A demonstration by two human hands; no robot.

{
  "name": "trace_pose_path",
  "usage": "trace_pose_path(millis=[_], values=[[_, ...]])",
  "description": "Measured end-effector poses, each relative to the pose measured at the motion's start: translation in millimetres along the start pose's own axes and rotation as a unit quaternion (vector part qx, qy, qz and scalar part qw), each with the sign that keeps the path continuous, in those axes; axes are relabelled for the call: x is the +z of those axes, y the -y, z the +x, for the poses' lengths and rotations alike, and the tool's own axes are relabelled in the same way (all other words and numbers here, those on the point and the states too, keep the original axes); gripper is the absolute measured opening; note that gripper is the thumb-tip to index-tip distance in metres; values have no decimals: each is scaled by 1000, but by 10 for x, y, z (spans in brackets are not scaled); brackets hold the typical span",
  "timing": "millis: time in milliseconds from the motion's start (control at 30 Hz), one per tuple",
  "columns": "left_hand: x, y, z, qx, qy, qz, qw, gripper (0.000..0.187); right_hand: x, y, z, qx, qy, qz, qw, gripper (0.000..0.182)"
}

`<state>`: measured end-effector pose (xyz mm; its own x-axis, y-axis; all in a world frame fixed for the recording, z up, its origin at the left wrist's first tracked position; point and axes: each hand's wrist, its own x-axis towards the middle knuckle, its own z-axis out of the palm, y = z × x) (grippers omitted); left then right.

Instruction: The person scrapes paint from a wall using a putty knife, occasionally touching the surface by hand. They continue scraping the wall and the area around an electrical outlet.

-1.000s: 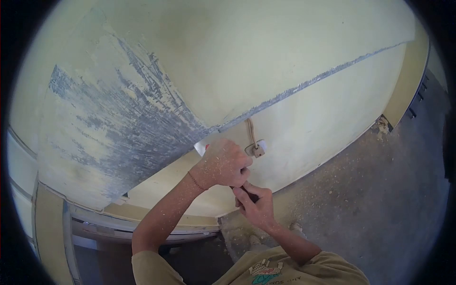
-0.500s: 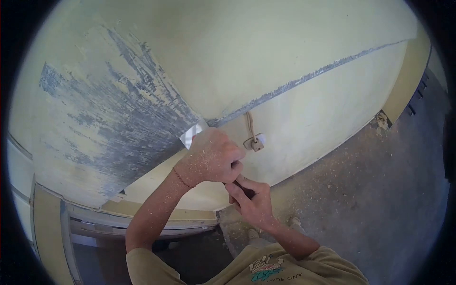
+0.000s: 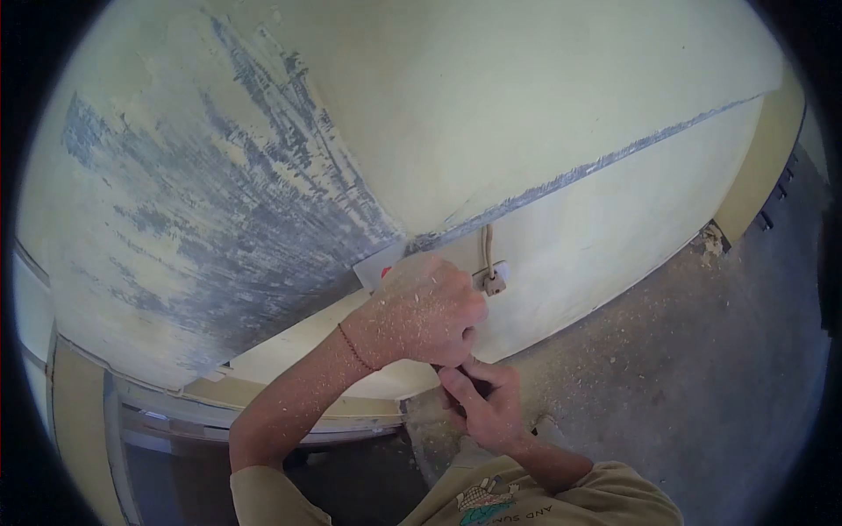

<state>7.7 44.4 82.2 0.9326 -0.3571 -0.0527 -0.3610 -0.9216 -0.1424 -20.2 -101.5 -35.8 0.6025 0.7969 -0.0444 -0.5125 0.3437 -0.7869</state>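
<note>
Mostly, the left hand (image 3: pixel 427 314) hides the scraper (image 3: pixel 379 264).

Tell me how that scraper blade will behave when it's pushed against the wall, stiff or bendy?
The scraper blade looks thin and flat, so probably slightly springy. Both the left hand and right hand grip the tool, suggesting firm force is needed. Dust on the skin may make the grip slippery.

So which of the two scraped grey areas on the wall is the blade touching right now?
The scraper blade meets the broad grey scraped patch at its lower right tip. The other is only a thin grey stripe running up to the right, away from both hands.
</note>
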Motion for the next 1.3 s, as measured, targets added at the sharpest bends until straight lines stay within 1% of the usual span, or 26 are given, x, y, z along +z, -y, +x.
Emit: trace_pose_path(millis=[100,200,300,367,500,567,633,700,767,833,900,967,1033,1067,1100,1133,1167,1233,1267,1300], values=[[-66,7,-13,15,6,-5,1000,14,73,53,-35,-20,2,-9,1000,25],[-164,-38,-4,1,18,-18,1000,14,90,132,-64,-29,-1,-26,999,24],[-90,-75,41,-20,18,-19,999,14,-76,126,35,-39,-8,-52,998,25],[-50,-115,21,-45,-32,-12,998,14,-87,108,-44,-49,1,-60,997,27],[73,-134,-61,-57,-22,-17,998,15,-87,113,-108,-59,-6,-63,996,31],[93,-111,-141,-54,-62,-30,996,16,-79,62,-88,-63,-1,-71,995,32],[117,-87,-178,-71,-59,-28,995,15,-33,34,-43,-84,-6,-103,991,31],[87,-77,-184,-85,-58,-24,994,15,-3,16,-40,-98,-5,-90,991,30],[66,-89,-170,-61,-74,-18,995,14,-2,15,-38,-111,-9,-80,991,30],[52,-83,-171,-55,-75,-10,996,14,13,50,-25,-97,-7,-71,993,27],[-70,-39,-175,-47,-74,-2,996,14,73,118,44,-99,0,-94,991,26],[-267,-11,-225,-68,-123,38,989,14,142,194,74,-91,0,-114,989,26],[-284,-19,-236,-62,-112,44,991,15,265,279,120,-131,24,-93,987,24],[-310,-6,-250,-57,-107,57,991,15,262,238,96,-133,23,-90,987,24],[-281,-13,-257,-55,-107,59,991,15,214,161,15,-99,13,-77,992,23],[-214,-25,-243,-47,-70,42,996,15,180,120,-10,-68,3,-65,996,23],[-194,-24,-204,-39,-33,23,998,16,206,126,17,-73,0,-68,995,23],[-208,26,-209,-28,-51,12,998,16,286,102,37,-86,-6,-61,994,23],[-203,35,-246,-25,-66,0,998,16,248,71,28,-80,-7,-59,995,23],[-120,26,-276,-28,-60,-4,998,16,194,37,7,-65,-5,-63,996,24]])
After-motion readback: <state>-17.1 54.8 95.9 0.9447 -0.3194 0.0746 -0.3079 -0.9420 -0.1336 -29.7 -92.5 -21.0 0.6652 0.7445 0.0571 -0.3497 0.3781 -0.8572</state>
